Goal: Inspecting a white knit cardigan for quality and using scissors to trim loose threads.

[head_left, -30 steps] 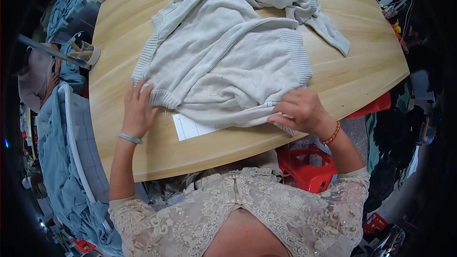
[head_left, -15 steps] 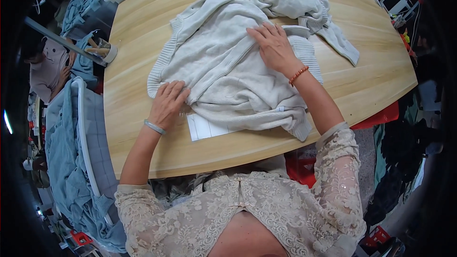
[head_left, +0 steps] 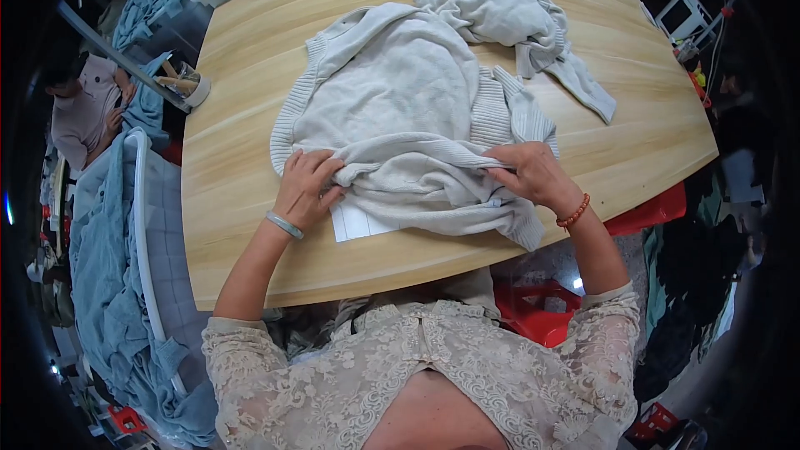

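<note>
A light grey knitted sweater (head_left: 392,75) lies spread on the wooden table, its near part folded into a bunched roll. My left hand (head_left: 307,190) grips the roll's left end, fingers curled over the knit and thumb beneath. At the other end my right hand (head_left: 540,175) pinches the ribbed edge between thumb and fingers. Between the two hands the edge is drawn out in a band. A sheet of white paper (head_left: 358,225) shows partly from under the sweater, close to my left hand. Ribbed cuffs lie beyond my right hand.
Another light grey knit (head_left: 500,12) lies at the table's far side. A cup of tools (head_left: 196,87) stands at the left edge of the table (head_left: 242,258). Left of it, a bin (head_left: 142,225) holds blue-grey garments, and a person (head_left: 87,104) sits beyond. A red stool (head_left: 542,312) is below right.
My right hand has moved toward me and right, drawing the sweater's edge nearer and uncovering more of the inner panel. My left hand has stayed at the left side, its fingers now more curled.
</note>
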The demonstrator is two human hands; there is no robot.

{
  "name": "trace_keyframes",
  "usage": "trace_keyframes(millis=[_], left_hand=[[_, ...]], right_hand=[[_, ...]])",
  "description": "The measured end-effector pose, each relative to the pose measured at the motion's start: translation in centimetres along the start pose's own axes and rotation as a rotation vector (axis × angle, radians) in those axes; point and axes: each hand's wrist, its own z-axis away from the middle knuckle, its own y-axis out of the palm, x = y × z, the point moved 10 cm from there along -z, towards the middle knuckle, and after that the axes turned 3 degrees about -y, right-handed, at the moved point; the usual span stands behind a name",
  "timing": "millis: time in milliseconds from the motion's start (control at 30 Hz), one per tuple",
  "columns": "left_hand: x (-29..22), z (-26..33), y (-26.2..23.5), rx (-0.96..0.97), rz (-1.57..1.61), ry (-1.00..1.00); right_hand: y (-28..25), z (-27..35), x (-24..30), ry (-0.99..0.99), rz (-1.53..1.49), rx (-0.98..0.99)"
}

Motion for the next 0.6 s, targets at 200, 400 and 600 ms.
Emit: trace_keyframes(millis=[200, 400, 600], left_hand=[[-1.5, 0.5, -2.7, -0.094, 0.284, 0.091], [2.4, 6.6, -9.1, -0.240, 1.366, -0.280], [5.0, 9.6, -9.7, -0.129, 1.173, -0.505]], right_hand=[[-5.1, 1.9, 2.7, 0.068, -0.341, -0.083], [-11.2, 5.9, 5.7, 0.110, -0.385, -0.021], [-10.9, 7.1, 2.1, 0.311, -0.457, 0.141]])
